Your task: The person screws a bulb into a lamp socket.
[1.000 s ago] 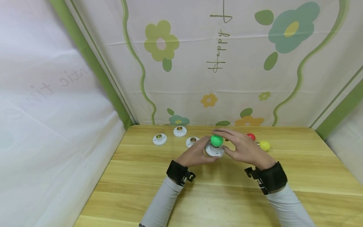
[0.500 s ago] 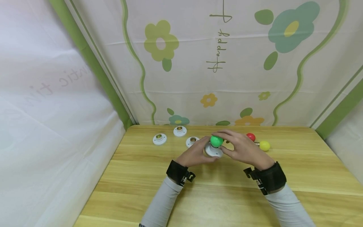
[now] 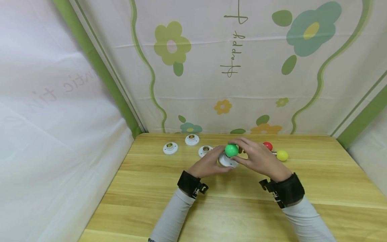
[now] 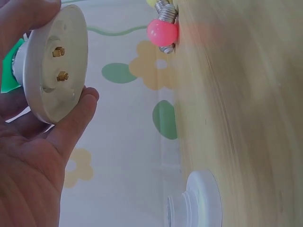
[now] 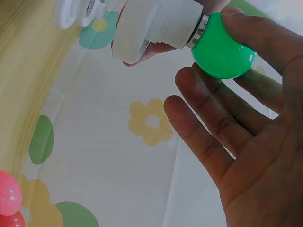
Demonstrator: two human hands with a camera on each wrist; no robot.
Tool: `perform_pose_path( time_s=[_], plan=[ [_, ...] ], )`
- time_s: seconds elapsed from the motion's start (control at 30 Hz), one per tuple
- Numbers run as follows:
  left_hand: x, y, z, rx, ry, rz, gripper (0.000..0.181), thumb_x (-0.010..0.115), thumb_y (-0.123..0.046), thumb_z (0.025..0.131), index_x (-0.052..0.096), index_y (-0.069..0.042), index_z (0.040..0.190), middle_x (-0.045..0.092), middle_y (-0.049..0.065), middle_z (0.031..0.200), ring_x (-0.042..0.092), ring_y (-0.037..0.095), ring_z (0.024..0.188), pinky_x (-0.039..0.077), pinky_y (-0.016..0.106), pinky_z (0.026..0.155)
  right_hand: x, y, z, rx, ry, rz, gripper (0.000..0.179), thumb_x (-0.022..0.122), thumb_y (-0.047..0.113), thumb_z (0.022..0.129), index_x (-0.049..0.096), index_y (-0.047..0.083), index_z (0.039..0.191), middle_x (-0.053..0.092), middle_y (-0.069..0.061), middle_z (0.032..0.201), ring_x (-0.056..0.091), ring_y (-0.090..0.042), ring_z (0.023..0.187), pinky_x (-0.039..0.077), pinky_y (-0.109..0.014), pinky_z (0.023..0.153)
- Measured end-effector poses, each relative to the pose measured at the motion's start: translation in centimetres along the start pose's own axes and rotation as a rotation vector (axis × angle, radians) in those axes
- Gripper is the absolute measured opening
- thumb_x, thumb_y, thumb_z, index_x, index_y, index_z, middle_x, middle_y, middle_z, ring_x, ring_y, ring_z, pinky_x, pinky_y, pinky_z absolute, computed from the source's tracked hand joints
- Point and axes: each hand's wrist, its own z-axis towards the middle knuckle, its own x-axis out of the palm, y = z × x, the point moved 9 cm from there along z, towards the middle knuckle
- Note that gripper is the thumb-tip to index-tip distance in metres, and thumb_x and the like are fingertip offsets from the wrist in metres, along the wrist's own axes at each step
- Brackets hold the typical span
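A green light bulb [image 3: 231, 150] sits in a round white lamp socket [image 3: 226, 161], with a bit of its metal thread showing between them in the right wrist view. My left hand [image 3: 209, 163] grips the socket by its rim, holding it above the table. Two brass screws [image 4: 58, 52] show on the socket's hollow underside in the left wrist view. My right hand [image 3: 257, 158] pinches the green bulb between thumb and fingers; the other fingers [image 5: 199, 127] stand out loosely beside it.
Three white sockets without bulbs [image 3: 170, 148] rest on the wooden table [image 3: 211, 208] to the left. Right of my hands lie a red bulb [image 3: 267, 146] and a yellow bulb [image 3: 282, 155]. A flower-printed curtain [image 3: 193, 74] rises behind the table's back edge.
My right hand's thumb and fingers have shifted around the green bulb, the thumb now lying higher against it. My left hand and the socket have stayed almost in place.
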Motion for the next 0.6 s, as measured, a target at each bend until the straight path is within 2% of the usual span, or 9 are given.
perform_pose_path(
  time_s=[0.13, 0.23, 0.37, 0.43, 0.6],
  plan=[
    [0.11, 0.09, -0.01, 0.0, 0.002, 0.002, 0.074, 0.082, -0.024, 0.096, 0.044, -0.01, 0.158, 0.058, 0.008, 0.15, 0.059, 0.017, 0.134, 0.052, 0.029, 0.112, 0.2, -0.15, -0.03, 0.018, 0.022, 0.011, 0.059, 0.088, 0.028, 0.09, 0.063, 0.012, 0.14, 0.068, -0.008, 0.135, 0.073, -0.02, 0.097, 0.063, -0.035, 0.077],
    [0.11, 0.03, -0.01, 0.008, -0.001, 0.004, 0.073, 0.081, -0.026, 0.096, 0.044, -0.011, 0.157, 0.058, 0.008, 0.149, 0.059, 0.016, 0.135, 0.052, 0.028, 0.112, 0.43, -0.22, -0.04, 0.016, 0.044, 0.078, 0.063, 0.086, 0.025, 0.092, 0.059, 0.012, 0.147, 0.064, -0.011, 0.145, 0.073, -0.026, 0.114, 0.065, -0.044, 0.088],
    [0.14, -0.19, -0.02, 0.022, 0.001, -0.008, 0.074, 0.08, -0.024, 0.097, 0.042, -0.01, 0.158, 0.058, 0.008, 0.149, 0.059, 0.016, 0.135, 0.052, 0.027, 0.112, 0.62, 0.04, -0.02, -0.016, 0.068, 0.188, 0.062, 0.082, 0.016, 0.095, 0.058, 0.011, 0.152, 0.06, -0.011, 0.153, 0.064, -0.033, 0.135, 0.06, -0.052, 0.102],
    [0.25, -0.25, -0.04, 0.023, 0.009, -0.018, 0.076, 0.08, -0.023, 0.097, 0.039, -0.009, 0.159, 0.057, 0.009, 0.149, 0.059, 0.016, 0.134, 0.052, 0.027, 0.112, 0.58, 0.21, 0.01, -0.036, 0.068, 0.213, 0.058, 0.081, 0.011, 0.095, 0.061, 0.011, 0.149, 0.062, -0.01, 0.151, 0.062, -0.033, 0.138, 0.059, -0.052, 0.104],
    [0.6, -0.09, -0.12, -0.006, 0.036, -0.035, 0.082, 0.079, -0.024, 0.098, 0.031, -0.012, 0.164, 0.054, 0.009, 0.152, 0.059, 0.015, 0.135, 0.05, 0.027, 0.114, 0.32, 0.26, 0.03, -0.06, 0.043, 0.215, 0.051, 0.082, 0.007, 0.093, 0.067, 0.008, 0.141, 0.068, -0.007, 0.143, 0.067, -0.029, 0.131, 0.062, -0.046, 0.099]
  ],
)
